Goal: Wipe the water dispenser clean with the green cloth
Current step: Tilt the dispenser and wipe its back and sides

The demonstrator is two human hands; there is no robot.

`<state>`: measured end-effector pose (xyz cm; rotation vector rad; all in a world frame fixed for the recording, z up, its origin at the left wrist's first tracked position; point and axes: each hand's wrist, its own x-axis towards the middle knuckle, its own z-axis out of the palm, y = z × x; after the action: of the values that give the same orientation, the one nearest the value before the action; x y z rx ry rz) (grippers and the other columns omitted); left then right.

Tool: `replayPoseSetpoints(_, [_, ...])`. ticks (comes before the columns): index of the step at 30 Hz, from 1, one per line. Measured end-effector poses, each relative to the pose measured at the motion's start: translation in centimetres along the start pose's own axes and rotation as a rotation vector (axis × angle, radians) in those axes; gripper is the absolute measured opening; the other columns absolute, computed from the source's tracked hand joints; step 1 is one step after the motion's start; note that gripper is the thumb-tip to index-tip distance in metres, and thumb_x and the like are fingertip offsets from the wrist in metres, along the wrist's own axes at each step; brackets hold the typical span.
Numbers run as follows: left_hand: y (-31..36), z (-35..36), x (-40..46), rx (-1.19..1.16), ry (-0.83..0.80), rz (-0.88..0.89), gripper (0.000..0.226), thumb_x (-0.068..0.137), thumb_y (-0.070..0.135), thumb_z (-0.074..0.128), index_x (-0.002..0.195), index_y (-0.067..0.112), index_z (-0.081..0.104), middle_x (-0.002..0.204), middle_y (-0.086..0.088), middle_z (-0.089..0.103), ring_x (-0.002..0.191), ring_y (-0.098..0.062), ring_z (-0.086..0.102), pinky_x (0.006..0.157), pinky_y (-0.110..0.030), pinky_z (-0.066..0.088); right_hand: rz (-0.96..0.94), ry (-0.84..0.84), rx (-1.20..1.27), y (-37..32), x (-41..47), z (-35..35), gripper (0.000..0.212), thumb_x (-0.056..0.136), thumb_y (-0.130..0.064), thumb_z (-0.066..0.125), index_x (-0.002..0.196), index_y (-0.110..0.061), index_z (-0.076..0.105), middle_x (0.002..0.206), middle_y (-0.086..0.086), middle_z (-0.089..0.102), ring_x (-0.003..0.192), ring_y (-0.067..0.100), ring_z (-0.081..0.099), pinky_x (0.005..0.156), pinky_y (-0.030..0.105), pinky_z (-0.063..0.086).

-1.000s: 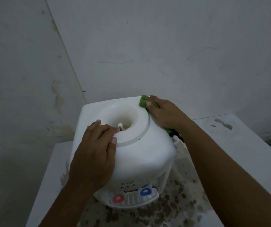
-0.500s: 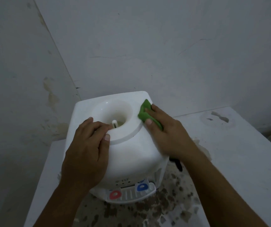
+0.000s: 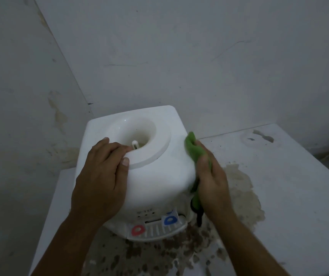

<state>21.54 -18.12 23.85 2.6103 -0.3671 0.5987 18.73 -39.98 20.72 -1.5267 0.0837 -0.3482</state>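
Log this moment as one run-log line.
stage: wiping right side | left hand: rests on white plastic water dispenser top | right hand: presses green cloth to its right side | surface: stained white table

Dim, flat light; soft focus; wide-angle bending at edges.

Bare table point(image 3: 290, 182) right of the water dispenser point(image 3: 159, 176); walls point(image 3: 199, 56) close behind and left.
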Motion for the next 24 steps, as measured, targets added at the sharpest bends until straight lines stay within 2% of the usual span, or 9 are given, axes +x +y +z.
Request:
replayPoseSetpoints(3, [0.1, -0.1, 0.0, 0.011, -0.002, 0.001, 0.042, 0.101, 0.033, 0.034, 0.126, 0.017, 0.063, 0.132, 0.002, 0.06, 0.139, -0.018, 0.039, 0.105, -0.035, 0.036, 0.321, -0.082, 0.061, -0.8, 4.1, -1.0, 0.041, 0.093, -0.059, 0.05, 0.129, -0.042, 0.059, 0.128, -0.02, 0.061, 0.112, 0.003, 0.061, 0.104, 0.035, 0.048])
replayPoseSetpoints(5, [0.2, -0.1, 0.0, 0.011, -0.012, -0.002, 0.042, 0.101, 0.034, 0.034, 0.126, 0.017, 0.063, 0.133, 0.002, 0.058, 0.139, -0.018, 0.038, 0.105, -0.033, 0.032, 0.418, -0.135, 0.055, -0.6, 5.0, -1.2, 0.051, 0.089, -0.065, 0.052, 0.132, -0.037, 0.058, 0.133, -0.009, 0.061, 0.114, 0.013, 0.062, 0.105, 0.041, 0.047])
replayPoseSetpoints(7, [0.3, -0.2, 0.0, 0.009, -0.021, -0.012, 0.044, 0.1, 0.036, 0.033, 0.128, 0.017, 0.062, 0.135, 0.003, 0.057, 0.14, -0.017, 0.036, 0.105, -0.032, 0.031, 0.414, -0.137, 0.066, -0.1, 4.7, -1.3, 0.048, 0.086, -0.07, 0.052, 0.125, -0.043, 0.059, 0.137, -0.008, 0.059, 0.118, 0.015, 0.06, 0.107, 0.043, 0.045])
replayPoseSetpoints(10, [0.6, -0.3, -0.1, 0.009, -0.043, -0.024, 0.047, 0.098, 0.043, 0.033, 0.129, 0.019, 0.06, 0.137, 0.002, 0.054, 0.142, -0.017, 0.035, 0.105, -0.038, 0.033, 0.301, -0.082, 0.093, 0.7, 2.8, -1.2, 0.043, 0.088, -0.074, 0.041, 0.126, -0.058, 0.052, 0.143, -0.022, 0.05, 0.129, 0.007, 0.049, 0.112, 0.039, 0.038])
replayPoseSetpoints(14, [1.1, -0.6, 0.2, 0.029, -0.077, -0.029, 0.054, 0.093, 0.056, 0.036, 0.128, 0.022, 0.059, 0.135, 0.004, 0.054, 0.14, -0.02, 0.036, 0.103, -0.05, 0.041, 0.243, -0.049, 0.15, 4.4, -2.1, -1.5, 0.04, 0.093, -0.058, 0.03, 0.131, -0.057, 0.044, 0.137, -0.026, 0.048, 0.126, -0.007, 0.045, 0.097, 0.015, 0.044])
replayPoseSetpoints(18, [1.2, -0.6, 0.4, 0.05, -0.097, -0.02, 0.052, 0.092, 0.057, 0.039, 0.125, 0.023, 0.06, 0.124, 0.004, 0.055, 0.13, -0.027, 0.046, 0.094, -0.054, 0.049, 0.493, -0.025, 0.098, 10.3, -3.6, -1.7, 0.05, 0.094, -0.059, 0.03, 0.141, -0.045, 0.037, 0.141, -0.011, 0.045, 0.127, 0.012, 0.044, 0.109, 0.032, 0.038])
replayPoseSetpoints(20, [1.2, -0.6, 0.5, 0.045, -0.095, -0.016, 0.05, 0.091, 0.056, 0.04, 0.123, 0.023, 0.06, 0.123, 0.003, 0.056, 0.128, -0.028, 0.047, 0.094, -0.055, 0.048, 0.603, -0.023, 0.055, 12.1, -3.2, -2.0, 0.053, 0.1, -0.055, 0.026, 0.147, -0.033, 0.037, 0.14, -0.004, 0.046, 0.123, 0.014, 0.043, 0.107, 0.032, 0.037])
replayPoseSetpoints(22, [1.1, -0.7, 0.5, 0.037, -0.09, -0.006, 0.049, 0.091, 0.055, 0.041, 0.122, 0.022, 0.061, 0.124, 0.002, 0.057, 0.129, -0.028, 0.046, 0.096, -0.055, 0.048, 0.678, -0.008, 0.04, 12.4, -2.8, -2.0, 0.052, 0.101, -0.055, 0.026, 0.144, -0.031, 0.042, 0.142, 0.001, 0.048, 0.123, 0.018, 0.046, 0.109, 0.037, 0.037])
replayPoseSetpoints(24, [0.9, -0.8, 0.5, 0.028, -0.072, 0.022, 0.048, 0.09, 0.053, 0.044, 0.121, 0.02, 0.062, 0.125, 0.003, 0.057, 0.131, -0.026, 0.044, 0.099, -0.05, 0.045, 0.684, 0.04, 0.091, 10.9, -2.1, -1.9, 0.046, 0.099, -0.057, 0.032, 0.135, -0.036, 0.052, 0.129, -0.004, 0.056, 0.113, 0.016, 0.053, 0.108, 0.042, 0.04])
